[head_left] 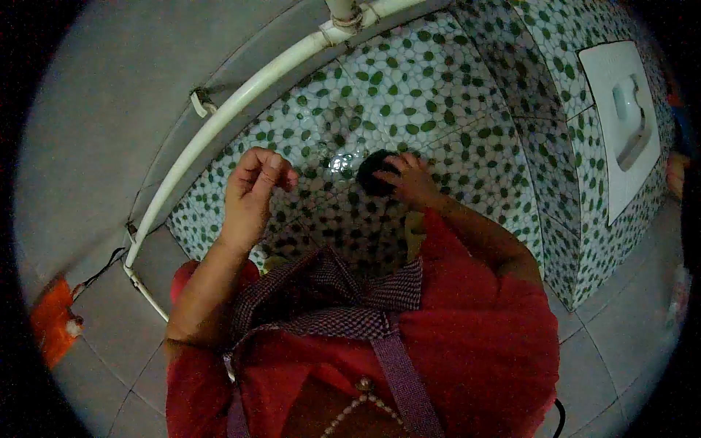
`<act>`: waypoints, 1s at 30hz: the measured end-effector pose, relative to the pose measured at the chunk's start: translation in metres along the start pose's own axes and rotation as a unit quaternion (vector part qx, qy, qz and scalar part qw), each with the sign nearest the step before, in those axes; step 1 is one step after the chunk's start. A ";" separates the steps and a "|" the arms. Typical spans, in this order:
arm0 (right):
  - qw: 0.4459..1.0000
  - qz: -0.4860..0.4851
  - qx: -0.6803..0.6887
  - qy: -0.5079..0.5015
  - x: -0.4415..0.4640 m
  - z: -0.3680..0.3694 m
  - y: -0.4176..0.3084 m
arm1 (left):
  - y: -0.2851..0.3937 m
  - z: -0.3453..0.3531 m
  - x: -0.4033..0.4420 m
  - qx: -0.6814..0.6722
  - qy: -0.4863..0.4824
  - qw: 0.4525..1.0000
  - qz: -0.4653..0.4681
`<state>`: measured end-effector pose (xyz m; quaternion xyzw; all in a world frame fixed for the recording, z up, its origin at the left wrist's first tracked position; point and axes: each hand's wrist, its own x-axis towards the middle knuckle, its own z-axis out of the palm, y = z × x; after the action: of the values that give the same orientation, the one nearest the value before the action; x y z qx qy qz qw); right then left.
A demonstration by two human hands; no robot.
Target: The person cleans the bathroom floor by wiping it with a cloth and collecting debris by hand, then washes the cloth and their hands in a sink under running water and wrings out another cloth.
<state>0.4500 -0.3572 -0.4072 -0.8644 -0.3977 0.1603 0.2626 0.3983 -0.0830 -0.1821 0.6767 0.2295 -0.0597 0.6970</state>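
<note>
A dark, rounded scrubber-like thing point(374, 175) rests on the wet floor of white and green pebble-pattern tiles point(409, 80). My right hand point(415, 179) is on its right side, with the fingers curled over it. To the left, my left hand point(257, 179) hangs above the tiles with its fingers bent in toward the thumb. Whether something small is between those fingers cannot be made out. Light glints off the tiles between my hands.
A white pipe point(241, 98) curves along the left and top. A white squat toilet point(621, 128) is set into the tiles at the right. An orange thing point(52, 321) lies at the lower left, on grey floor tiles point(109, 358).
</note>
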 end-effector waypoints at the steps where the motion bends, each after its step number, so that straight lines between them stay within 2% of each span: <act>1: 0.994 0.014 0.102 -0.024 0.011 0.002 0.001 | 0.000 0.002 0.000 -0.001 -0.003 1.000 0.012; 2: 0.977 0.025 0.204 -0.050 0.024 0.002 0.003 | 0.001 0.001 -0.002 0.007 -0.003 1.000 0.022; 3: 0.984 0.039 0.174 0.009 0.053 -0.043 -0.003 | 0.002 0.002 -0.004 0.015 -0.002 0.999 0.030; 5: 0.953 0.130 0.235 0.139 0.103 -0.084 0.035 | 0.000 -0.002 -0.010 0.023 0.007 0.999 0.038; 6: 0.957 0.049 0.112 0.263 0.127 -0.087 0.079 | 0.002 -0.004 -0.014 0.035 0.017 0.999 0.037; 7: 0.942 0.069 0.062 0.323 0.154 -0.094 0.114 | 0.006 -0.006 -0.018 0.047 0.026 0.998 0.036; 8: 0.950 0.112 0.018 0.289 0.178 -0.092 0.153 | 0.003 -0.007 -0.019 0.059 0.035 0.997 0.034; 9: 0.947 0.169 -0.029 0.270 0.189 -0.089 0.158 | 0.002 -0.011 -0.021 0.063 0.040 0.996 0.044; 10: 0.940 0.225 -0.076 0.244 0.199 -0.091 0.153 | 0.001 -0.012 -0.023 0.056 0.053 0.996 0.039; 12: 0.890 0.365 -0.171 0.215 0.227 -0.067 0.107 | 0.004 -0.016 -0.026 0.046 0.077 0.996 0.028; 14: 0.910 0.306 -0.233 0.157 0.233 -0.022 0.060 | 0.007 -0.015 -0.028 0.031 0.078 0.996 0.031; 16: 0.936 0.148 -0.286 0.142 0.212 0.029 0.008 | 0.006 -0.017 -0.027 0.020 0.067 0.997 0.034; 17: 0.969 0.048 -0.239 0.038 0.187 0.018 -0.033 | 0.005 -0.017 -0.026 0.017 0.049 0.998 0.038; 18: 0.984 -0.047 -0.160 0.058 0.174 0.052 -0.041 | 0.004 -0.016 -0.024 0.025 0.048 0.998 0.039; 19: 0.977 -0.079 -0.165 -0.108 0.158 0.033 -0.073 | 0.002 -0.014 -0.023 0.035 0.046 0.998 0.040; 20: 0.974 -0.153 -0.120 -0.117 0.142 0.053 -0.072 | 0.002 -0.013 -0.022 0.045 0.043 0.997 0.041; 22: 0.947 -0.270 -0.125 -0.124 0.131 0.058 -0.066 | 0.003 -0.012 -0.021 0.050 0.040 0.997 0.036; 25: 0.954 -0.249 -0.148 -0.083 0.155 0.024 -0.029 | -0.001 -0.014 -0.019 0.068 0.041 0.996 0.040; 26: 0.967 -0.176 -0.180 0.038 0.157 0.000 -0.016 | 0.000 -0.015 -0.020 0.065 0.041 0.996 0.043; 27: 0.957 -0.105 -0.260 0.070 0.161 -0.023 0.003 | 0.001 -0.015 -0.021 0.061 0.041 0.996 0.045; 28: 0.961 -0.050 -0.269 0.050 0.177 -0.034 0.043 | 0.002 -0.016 -0.023 0.058 0.042 0.996 0.049; 30: 0.938 0.136 -0.268 0.171 0.175 -0.059 0.099 | 0.001 -0.023 -0.025 0.047 0.046 0.997 0.042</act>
<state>0.6487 -0.2952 -0.4290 -0.9630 -0.2537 -0.0679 0.0610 0.3712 -0.0665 -0.1707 0.7198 0.2297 -0.0098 0.6550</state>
